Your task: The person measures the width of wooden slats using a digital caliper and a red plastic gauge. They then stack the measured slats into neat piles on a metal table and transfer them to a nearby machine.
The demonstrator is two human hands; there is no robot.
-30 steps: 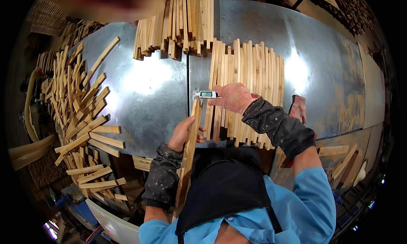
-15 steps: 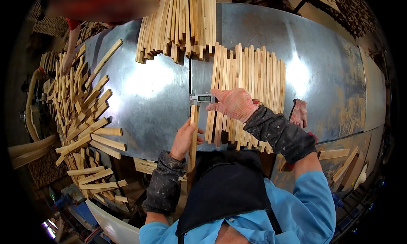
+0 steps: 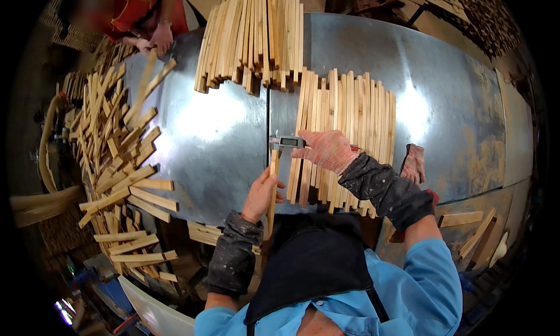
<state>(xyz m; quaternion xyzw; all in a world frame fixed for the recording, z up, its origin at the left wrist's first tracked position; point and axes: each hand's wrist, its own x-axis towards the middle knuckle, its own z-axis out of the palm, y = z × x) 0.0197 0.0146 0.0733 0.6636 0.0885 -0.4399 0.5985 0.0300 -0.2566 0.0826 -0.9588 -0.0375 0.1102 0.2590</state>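
Note:
My bare left hand (image 3: 261,196) grips a wooden strip (image 3: 272,204), which stands lengthwise in front of me at the table's near edge. In a pinkish knit glove, my right hand (image 3: 328,151) is closed around a digital caliper (image 3: 287,142). The caliper's jaws are at the far end of the strip; whether they touch both its sides is too small to tell. Beneath my right hand and forearm lies a row of wooden strips (image 3: 350,108), side by side, partly covered by the arm.
A second stack of strips (image 3: 251,44) lies at the far side of the metal table (image 3: 227,143). Loose strips (image 3: 125,178) are heaped along the left. Near my right forearm lies a spare glove (image 3: 413,164). At the far left a co-worker's hands (image 3: 157,39) hold a strip.
The caliper has come to the end of the strip in my left hand; earlier its jaws were just beyond it. The co-worker has lifted a strip from the heap.

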